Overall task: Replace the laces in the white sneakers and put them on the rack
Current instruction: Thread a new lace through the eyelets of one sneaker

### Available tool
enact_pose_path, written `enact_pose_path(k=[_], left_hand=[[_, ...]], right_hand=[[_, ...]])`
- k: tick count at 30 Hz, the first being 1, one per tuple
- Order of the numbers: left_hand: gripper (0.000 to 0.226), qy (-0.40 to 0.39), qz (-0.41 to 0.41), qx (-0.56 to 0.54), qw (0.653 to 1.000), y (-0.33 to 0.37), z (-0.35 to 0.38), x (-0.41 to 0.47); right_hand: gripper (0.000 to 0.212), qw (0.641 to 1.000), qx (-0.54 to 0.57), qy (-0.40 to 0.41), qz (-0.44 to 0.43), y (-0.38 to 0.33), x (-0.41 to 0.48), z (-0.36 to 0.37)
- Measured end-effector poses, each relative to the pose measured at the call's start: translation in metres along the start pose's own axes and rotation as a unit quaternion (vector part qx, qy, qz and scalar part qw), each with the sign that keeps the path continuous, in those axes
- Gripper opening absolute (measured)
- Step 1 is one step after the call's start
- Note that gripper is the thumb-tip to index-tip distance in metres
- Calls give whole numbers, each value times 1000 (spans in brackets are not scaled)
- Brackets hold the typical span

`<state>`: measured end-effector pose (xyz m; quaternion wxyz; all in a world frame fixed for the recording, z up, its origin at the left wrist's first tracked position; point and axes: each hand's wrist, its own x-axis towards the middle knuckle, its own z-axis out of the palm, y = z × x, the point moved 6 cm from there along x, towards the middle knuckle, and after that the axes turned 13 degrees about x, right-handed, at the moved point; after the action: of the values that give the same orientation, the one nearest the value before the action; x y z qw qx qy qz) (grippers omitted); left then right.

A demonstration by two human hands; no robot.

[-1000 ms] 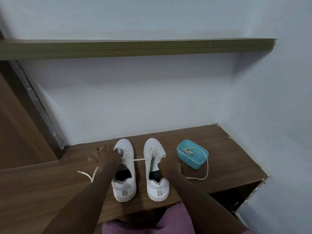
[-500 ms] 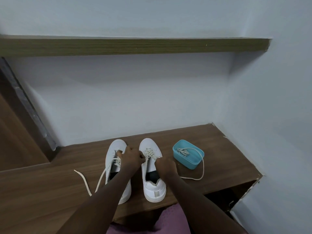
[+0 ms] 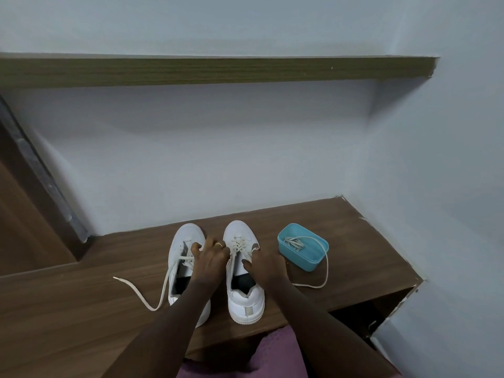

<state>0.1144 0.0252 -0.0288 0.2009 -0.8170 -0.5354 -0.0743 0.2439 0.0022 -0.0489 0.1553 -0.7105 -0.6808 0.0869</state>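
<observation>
Legible text, labels, brands, numbers: none found on white sneakers [image 3: 246, 298] or blue tub [image 3: 308, 264] beside them.

**Smooth white uppers on matt wood grain**

The left sneaker [image 3: 185, 236] and right sneaker [image 3: 240, 230] have smooth white uppers with a soft sheen, leather or a look-alike. The right one's heel tab [image 3: 246, 312] is a duller beige patch. Their laces [image 3: 238, 245] are flat woven cloth, cream and matt, like the loose lace [image 3: 327, 268] draped over the tub [image 3: 294, 257], which is smooth turquoise plastic. The bench top [image 3: 81, 309] and shelf [image 3: 191, 72] show matt wood grain. The wall [image 3: 218, 159] is flat, matt paint. The purple cloth [image 3: 272, 350] looks knitted and textured
</observation>
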Motion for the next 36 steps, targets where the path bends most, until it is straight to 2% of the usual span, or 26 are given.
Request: enact_pose_path(k=[4, 6, 9, 11, 13, 14, 16, 19, 20, 22, 25, 29, 30, 31, 32, 33, 35, 36], left_hand=[[37, -7, 0, -40, 999, -5, 10, -3], [40, 9, -36, -60, 998, -14, 6, -3], [40, 16, -109, -115, 987, -27, -2, -2], [30, 15, -116, -136, 984, -25, -8, -3], [7, -15, -123, -182, 975, -19, -8, -4], [8, -50, -138, -204, 968, -16, -3, -4], [26, -139, -186, -252, 940, -12, 10, -6], [24, -223, -240, -342, 881, -4, 23, -10], [25, -233, -257, -343, 873, -3, 22, -12], [32, -244, -327, -410, 816, -5, 27, -17], [36, -245, -384, -520, 722, -4, 48, -19], [14, -229, -430, -594, 641, 0, 53, -18], [17, -224, -438, -602, 629, 2, 52, -18], [27, -219, -433, -596, 640, 2, 52, -16], [36, -228, -426, -557, 675, 0, 54, -15], [41, -229, -451, -547, 667, -5, 50, -18], [43, -220, -430, -440, 757, -10, 51, -17], [39, -207, -450, -428, 756, -12, 53, -17]], right_hand=[[46, 994, -3, 91, -60, -5, -3, -9], [40, 989, -1, 134, -68, -8, -4, -14], [20, 982, 14, 186, -38, -11, -5, -26], [25, 978, 47, 203, 3, -11, -4, -28], [28, 981, 58, 186, 15, -12, -3, -24], [29, 984, 51, 170, 5, -13, -3, -20], [28, 990, 23, 135, -29, -20, -3, -11], [27, 993, 33, 100, -56, -28, -3, 1], [24, 993, 28, 94, -65, -30, -4, 2], [19, 992, 47, 72, -96, -36, -4, 5], [40, 987, 82, 86, -112, -38, -4, 1], [38, 987, 60, 67, -133, -44, -3, -1], [32, 985, 38, 62, -154, -46, -4, 0], [24, 986, 15, 35, -162, -48, -6, 1], [21, 987, -3, 13, -161, -49, -8, 1], [26, 987, -21, 12, -161, -49, -9, 2], [29, 987, -21, 11, -156, -48, -6, 6], [28, 988, -7, 9, -157, -48, -5, 8]])
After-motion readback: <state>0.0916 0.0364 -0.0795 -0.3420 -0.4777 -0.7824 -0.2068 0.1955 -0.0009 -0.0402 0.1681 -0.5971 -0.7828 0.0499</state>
